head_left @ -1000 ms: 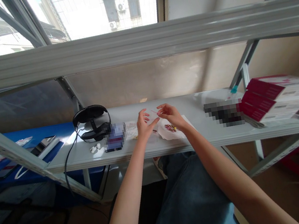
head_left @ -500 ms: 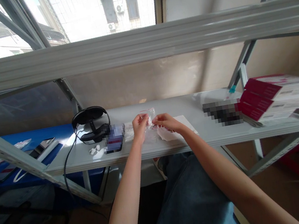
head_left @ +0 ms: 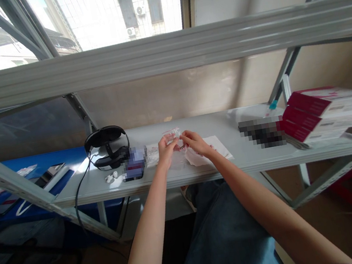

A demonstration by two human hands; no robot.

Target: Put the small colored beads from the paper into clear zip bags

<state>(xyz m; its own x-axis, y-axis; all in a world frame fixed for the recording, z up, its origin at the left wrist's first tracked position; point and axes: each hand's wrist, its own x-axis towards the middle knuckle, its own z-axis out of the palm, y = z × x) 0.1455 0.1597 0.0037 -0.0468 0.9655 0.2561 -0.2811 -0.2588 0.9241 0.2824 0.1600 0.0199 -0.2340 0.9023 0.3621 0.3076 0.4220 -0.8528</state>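
Note:
A small clear zip bag (head_left: 172, 131) with a red line along its top is held up over the shelf. My left hand (head_left: 166, 150) pinches it from the left, thumb against the plastic. From the right, my right hand (head_left: 195, 142) closes its fingertips at the bag's right edge. A tiny dark spot shows by those fingertips, too small to name. Under my right hand lies a white sheet of paper (head_left: 220, 146), partly covered by the hand and wrist. More clear plastic bags (head_left: 152, 155) lie flat to the left of my left hand.
On the grey shelf (head_left: 184, 178) stand a black headset (head_left: 109, 161), a phone (head_left: 135, 168) and white earbuds (head_left: 112, 176) at left. A blurred-out dark object (head_left: 262, 133) and red-and-white boxes (head_left: 315, 115) are at right. A metal beam (head_left: 163, 55) crosses above.
The bag now shows flatter, its red-lined top slightly further left. My right hand has shifted a little up and left, its fingers closer to the bag's edge.

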